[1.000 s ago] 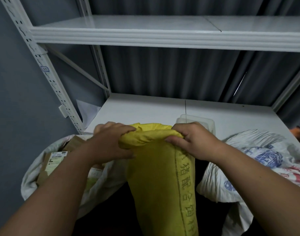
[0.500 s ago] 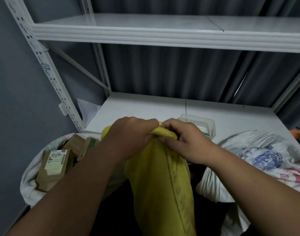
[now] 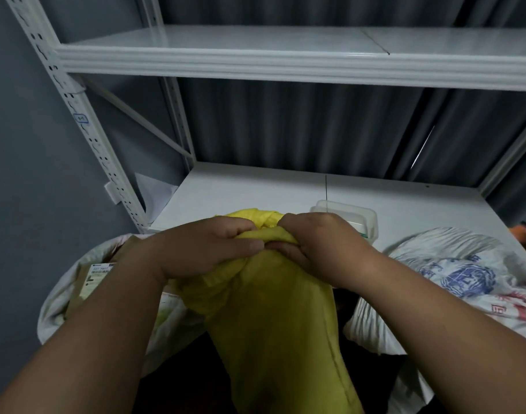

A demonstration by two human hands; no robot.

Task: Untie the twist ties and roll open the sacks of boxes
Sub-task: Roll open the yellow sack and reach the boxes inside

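Both of your hands grip the bunched neck of the yellow sack [image 3: 273, 324]: left hand [image 3: 205, 249] and right hand [image 3: 321, 249] curl round its gathered top, fingertips meeting. It stands between two white sacks; the right sack [image 3: 464, 273] bears an unreadable blue emblem, and the left sack's [image 3: 61, 300] box label [image 3: 95, 276] is illegible.

A single head-worn view looks forward and slightly down, from close above a tall yellow woven sack [image 3: 273, 309]. Beyond the sack, a white metal shelf rack [image 3: 285, 64] fills the upper frame. Both forearms enter from the bottom edge.
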